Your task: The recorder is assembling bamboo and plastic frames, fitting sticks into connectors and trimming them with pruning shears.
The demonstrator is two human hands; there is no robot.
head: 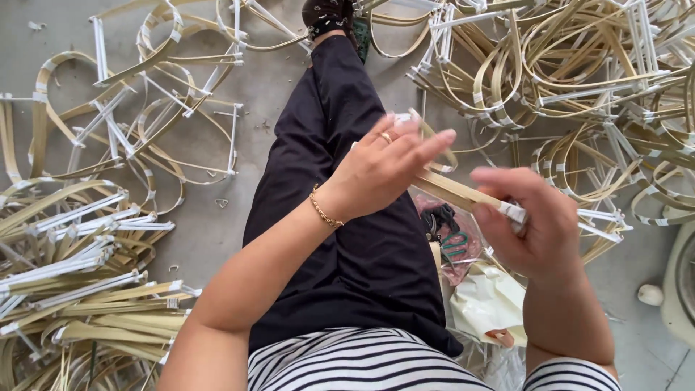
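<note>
Two hands: both work on one bundle of flat bamboo strips (463, 194) held above the lap.
Left hand (376, 170): fingers spread and nearly straight, laid over the upper end of the strips; the grip is apart, touching rather than clamping. A ring sits on one finger and a gold bracelet (324, 211) circles the wrist.
Right hand (536, 221): thumb and fingers closed around the lower end of the strips, right at the white tape binding (512, 211); the grip is clamped on the bundle.
Bamboo strips: they run slanting from upper left to lower right between the two hands, with a bent loop rising behind the left fingertips.
Lap: black trousers (340, 217) with one leg stretched out along the floor, and a striped top at the bottom edge.
Beside the right thigh: a clear plastic bag (452, 246) holding dark and green items, and a cream bag (489, 300) just below it.
Floor left: a stack of straight taped strip bundles (79, 289), with curved taped frames (145, 108) scattered above it.
Floor right: a dense heap of curved frames (572, 80), well apart from the left stack.
Floor (217, 232): bare grey concrete.
</note>
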